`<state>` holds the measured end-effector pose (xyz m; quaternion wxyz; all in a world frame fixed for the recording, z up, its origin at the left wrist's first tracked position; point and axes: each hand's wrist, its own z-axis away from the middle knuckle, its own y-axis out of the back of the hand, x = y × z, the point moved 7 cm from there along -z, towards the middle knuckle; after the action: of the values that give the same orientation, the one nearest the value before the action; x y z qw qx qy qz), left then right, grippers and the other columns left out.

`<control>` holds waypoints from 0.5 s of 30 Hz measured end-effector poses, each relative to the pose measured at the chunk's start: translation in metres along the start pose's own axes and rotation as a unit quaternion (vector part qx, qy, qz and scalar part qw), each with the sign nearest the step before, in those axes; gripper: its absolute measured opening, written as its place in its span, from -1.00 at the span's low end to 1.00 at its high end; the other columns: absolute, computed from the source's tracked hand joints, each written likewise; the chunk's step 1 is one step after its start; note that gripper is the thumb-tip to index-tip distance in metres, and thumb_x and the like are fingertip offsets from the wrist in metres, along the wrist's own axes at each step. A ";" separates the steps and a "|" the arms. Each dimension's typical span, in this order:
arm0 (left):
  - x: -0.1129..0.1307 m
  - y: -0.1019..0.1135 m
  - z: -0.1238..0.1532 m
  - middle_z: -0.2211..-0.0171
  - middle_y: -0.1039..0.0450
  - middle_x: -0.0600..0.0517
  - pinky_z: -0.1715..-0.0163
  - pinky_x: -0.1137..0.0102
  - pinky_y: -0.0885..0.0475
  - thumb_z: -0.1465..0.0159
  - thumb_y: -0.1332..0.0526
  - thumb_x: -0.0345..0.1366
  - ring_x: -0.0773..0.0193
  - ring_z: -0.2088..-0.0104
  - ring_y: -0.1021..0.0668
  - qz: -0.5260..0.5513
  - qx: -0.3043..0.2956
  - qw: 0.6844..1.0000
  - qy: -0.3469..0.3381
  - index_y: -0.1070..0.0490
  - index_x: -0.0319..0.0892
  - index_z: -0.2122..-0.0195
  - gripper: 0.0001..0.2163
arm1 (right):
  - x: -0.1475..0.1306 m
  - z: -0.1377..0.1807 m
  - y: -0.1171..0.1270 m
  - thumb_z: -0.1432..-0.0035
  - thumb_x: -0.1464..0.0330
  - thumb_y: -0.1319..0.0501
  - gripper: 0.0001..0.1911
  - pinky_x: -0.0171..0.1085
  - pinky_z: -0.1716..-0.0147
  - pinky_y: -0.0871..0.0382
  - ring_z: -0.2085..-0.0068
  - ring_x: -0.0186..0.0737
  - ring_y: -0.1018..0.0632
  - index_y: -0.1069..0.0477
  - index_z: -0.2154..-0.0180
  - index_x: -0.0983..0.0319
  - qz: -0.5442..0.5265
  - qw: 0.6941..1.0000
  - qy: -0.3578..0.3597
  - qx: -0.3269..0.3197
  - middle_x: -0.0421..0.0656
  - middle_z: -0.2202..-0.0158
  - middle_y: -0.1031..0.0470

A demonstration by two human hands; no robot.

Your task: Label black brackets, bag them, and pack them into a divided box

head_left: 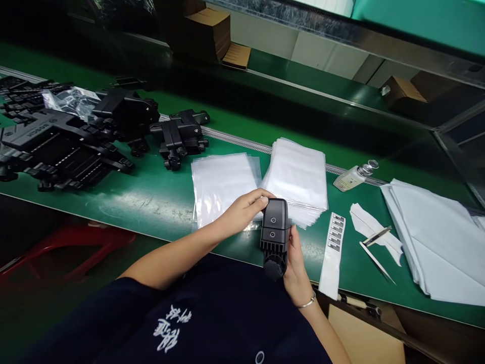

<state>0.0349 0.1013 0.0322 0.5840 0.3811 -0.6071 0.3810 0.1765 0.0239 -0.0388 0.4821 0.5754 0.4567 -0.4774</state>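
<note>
Between my two hands is a black plastic device [274,222] with two screws on its face, a ribbed section and a round knob at its lower end. My left hand [250,206] grips its upper left edge, thumb on the top corner. Around the right side, the fingers of my right hand [295,263] are closed on it; part of them is hidden behind it. Just beyond lie a stack of clear plastic bags [223,187] and a thicker stack of white bags [297,172]. A strip of printed labels [335,235] rests to the right of my right hand.
Many black devices [56,146] are piled at the left, with a smaller group [180,134] nearby. On the right are a pump bottle [350,178], tweezers [377,236], and folded white sheets [435,237]. A red stool [79,247] stands below the green bench edge.
</note>
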 end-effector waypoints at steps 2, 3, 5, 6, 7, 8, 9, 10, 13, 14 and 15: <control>0.005 0.001 0.007 0.06 -0.52 -0.08 0.00 0.27 -0.39 -0.29 -0.18 -0.06 0.06 0.03 -0.53 -0.008 -0.035 0.999 -0.007 -0.48 -0.12 0.00 -0.66 | 0.008 0.000 0.005 -0.38 0.00 0.21 -0.40 -0.05 0.12 -0.56 0.09 -0.10 -0.61 -0.43 -0.06 0.14 -0.076 0.996 -0.045 0.020 -0.05 0.13 -0.61; 0.007 0.001 0.012 0.01 -0.51 -0.09 -0.02 0.25 -0.38 -0.24 -0.25 -0.09 0.03 0.00 -0.52 -0.016 -0.064 0.998 -0.005 -0.41 -0.09 -0.11 -0.57 | 0.011 0.001 0.010 -0.37 -0.01 0.16 -0.43 -0.07 0.14 -0.56 0.10 -0.11 -0.61 -0.40 -0.08 0.14 -0.114 0.991 -0.060 0.035 -0.05 0.11 -0.60; 0.008 0.002 0.025 -0.07 -0.46 -0.10 -0.06 0.20 -0.37 -0.10 -0.40 -0.20 -0.03 -0.04 -0.51 -0.040 -0.116 0.992 -0.001 -0.23 -0.03 -0.28 -0.30 | 0.010 0.003 0.022 -0.29 -0.07 0.01 -0.43 -0.10 0.19 -0.56 0.12 -0.11 -0.61 -0.32 -0.14 0.12 -0.142 0.987 -0.043 0.065 -0.04 0.05 -0.57; 0.007 0.004 0.032 -0.09 -0.45 -0.11 -0.08 0.17 -0.37 -0.04 -0.44 -0.25 -0.06 -0.05 -0.51 -0.053 -0.131 0.990 -0.001 -0.17 -0.01 -0.31 -0.21 | 0.006 0.004 0.029 -0.22 -0.10 -0.09 -0.37 -0.12 0.20 -0.56 0.13 -0.10 -0.61 -0.27 -0.17 0.11 -0.136 0.988 -0.021 0.073 -0.03 0.03 -0.55; 0.007 0.007 0.037 -0.10 -0.44 -0.11 -0.09 0.15 -0.36 -0.02 -0.46 -0.29 -0.07 -0.06 -0.51 -0.061 -0.136 0.989 -0.003 -0.17 0.00 -0.31 -0.18 | 0.002 0.005 0.034 -0.14 -0.13 -0.17 -0.29 -0.12 0.20 -0.56 0.13 -0.09 -0.61 -0.25 -0.19 0.10 -0.124 0.989 0.001 0.077 -0.02 0.02 -0.54; 0.006 0.010 0.041 -0.09 -0.44 -0.10 -0.09 0.14 -0.37 -0.02 -0.45 -0.30 -0.06 -0.04 -0.52 -0.061 -0.136 0.989 -0.005 -0.20 0.01 -0.29 -0.20 | -0.003 0.005 0.039 -0.06 -0.16 -0.23 -0.21 -0.11 0.19 -0.55 0.13 -0.07 -0.61 -0.23 -0.20 0.10 -0.110 0.991 0.021 0.078 -0.01 0.03 -0.53; 0.004 0.013 0.044 -0.07 -0.45 -0.10 -0.08 0.13 -0.38 -0.03 -0.45 -0.31 -0.04 -0.01 -0.53 -0.050 -0.134 0.990 -0.004 -0.23 0.02 -0.27 -0.24 | -0.008 0.006 0.042 0.01 -0.17 -0.28 -0.15 -0.09 0.16 -0.55 0.12 -0.06 -0.60 -0.24 -0.20 0.11 -0.099 0.992 0.035 0.073 0.00 0.03 -0.53; 0.002 0.015 0.046 -0.04 -0.46 -0.09 -0.06 0.14 -0.40 -0.03 -0.45 -0.31 -0.01 0.03 -0.55 -0.031 -0.132 0.991 0.002 -0.24 0.03 -0.26 -0.25 | -0.013 0.005 0.044 0.04 -0.17 -0.30 -0.13 -0.08 0.13 -0.54 0.11 -0.04 -0.60 -0.24 -0.20 0.12 -0.094 0.993 0.039 0.065 0.00 0.04 -0.53; -0.010 0.017 0.046 0.02 -0.47 -0.07 0.01 0.20 -0.43 0.02 -0.51 -0.27 0.07 0.09 -0.57 0.089 -0.113 0.988 0.048 -0.18 0.06 -0.26 -0.17 | -0.024 0.001 0.041 0.00 -0.15 -0.29 -0.13 -0.07 0.13 -0.54 0.14 -0.04 -0.60 -0.22 -0.23 0.14 -0.113 0.993 0.021 0.018 -0.01 0.07 -0.53; -0.016 0.017 0.046 0.04 -0.47 -0.06 0.04 0.23 -0.45 0.05 -0.53 -0.21 0.09 0.10 -0.57 0.147 -0.100 0.982 0.070 -0.17 0.05 -0.26 -0.14 | -0.027 -0.001 0.038 -0.02 -0.14 -0.29 -0.15 -0.08 0.18 -0.56 0.18 -0.06 -0.60 -0.23 -0.22 0.15 -0.121 0.993 0.011 -0.001 -0.02 0.09 -0.53; -0.023 0.015 0.046 0.07 -0.49 -0.05 0.09 0.28 -0.47 0.08 -0.54 -0.13 0.11 0.12 -0.58 0.205 -0.085 0.970 0.098 -0.18 0.03 -0.25 -0.13 | -0.029 -0.004 0.035 -0.04 -0.11 -0.29 -0.22 -0.11 0.26 -0.57 0.23 -0.09 -0.60 -0.28 -0.18 0.16 -0.124 0.992 0.001 -0.015 -0.03 0.12 -0.54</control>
<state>0.0021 0.0663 0.0080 0.5807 0.1581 -0.6422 0.4748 0.2082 0.0215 -0.0051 0.4273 0.5080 0.5321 -0.5256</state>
